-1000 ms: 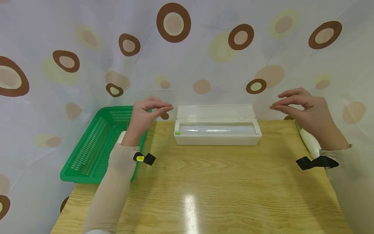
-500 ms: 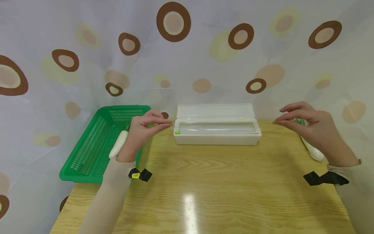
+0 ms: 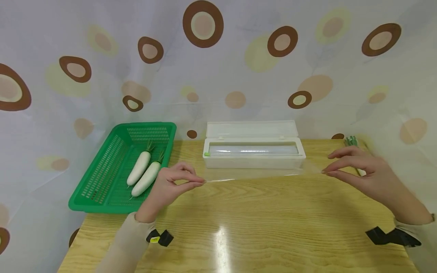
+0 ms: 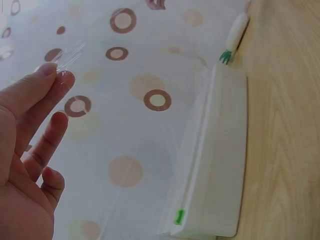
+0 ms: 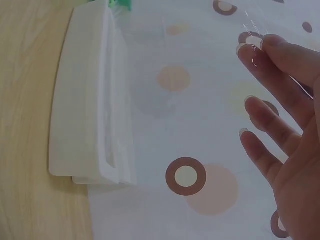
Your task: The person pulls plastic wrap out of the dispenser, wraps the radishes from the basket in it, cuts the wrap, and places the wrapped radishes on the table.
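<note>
A: Hands?
B: Left hand (image 3: 172,184) and right hand (image 3: 367,176) each pinch one end of clear film (image 3: 252,178), likely for tautness.
A: Film where?
B: Nearside of the white box (image 3: 254,163); lid (image 3: 252,129) up, probably so film pulls freely. Green basket (image 3: 102,209) sits left of box.

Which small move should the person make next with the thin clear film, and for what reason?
Probably the left grip and right grip should lower the film together onto the wooden table. Both pinch it, and it is stretched between them above the table, on the near side of the open white box. Moving evenly may keep it from folding.
</note>
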The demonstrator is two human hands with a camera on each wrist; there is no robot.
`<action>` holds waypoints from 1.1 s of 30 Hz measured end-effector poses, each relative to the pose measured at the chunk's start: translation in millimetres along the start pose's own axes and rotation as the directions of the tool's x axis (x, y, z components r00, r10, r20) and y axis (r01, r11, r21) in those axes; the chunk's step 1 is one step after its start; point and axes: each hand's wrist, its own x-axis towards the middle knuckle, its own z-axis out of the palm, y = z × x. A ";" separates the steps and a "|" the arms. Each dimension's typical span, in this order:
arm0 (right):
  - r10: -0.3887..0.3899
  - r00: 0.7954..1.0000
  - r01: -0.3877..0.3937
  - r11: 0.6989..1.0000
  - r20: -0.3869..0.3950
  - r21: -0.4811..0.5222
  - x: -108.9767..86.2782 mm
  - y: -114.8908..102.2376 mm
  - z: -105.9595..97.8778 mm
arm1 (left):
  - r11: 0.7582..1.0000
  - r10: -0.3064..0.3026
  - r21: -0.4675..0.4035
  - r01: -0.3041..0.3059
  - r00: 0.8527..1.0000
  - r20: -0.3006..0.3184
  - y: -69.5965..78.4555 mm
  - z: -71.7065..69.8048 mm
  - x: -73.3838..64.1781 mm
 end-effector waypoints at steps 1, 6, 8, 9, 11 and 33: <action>-0.004 1.000 0.003 1.000 0.009 0.008 -3.1 0.1 0.8 | 1.000 0.003 -0.002 -0.003 1.000 0.015 -0.9 2.4 -3.7; 0.021 0.998 -0.023 0.999 0.066 0.030 -21.5 3.4 5.8 | 0.999 -0.039 0.006 0.038 0.996 0.082 -4.6 14.9 -20.9; 0.023 0.997 -0.026 0.999 0.074 0.033 -29.0 4.6 10.3 | 0.998 -0.067 0.019 0.065 0.993 0.102 -6.1 18.2 -27.8; 0.028 0.996 -0.031 0.998 0.080 0.046 -32.4 4.9 12.9 | 0.997 -0.075 0.033 0.072 0.991 0.110 -6.9 19.5 -31.1; 0.025 0.996 -0.030 0.998 0.091 0.053 -38.5 4.7 18.6 | 0.996 -0.082 0.055 0.075 0.988 0.130 -8.7 21.1 -36.8; -0.121 0.981 0.098 0.984 0.150 0.151 -101.0 30.3 84.1 | 0.936 -0.153 0.351 0.039 0.941 0.303 -48.1 34.5 -80.3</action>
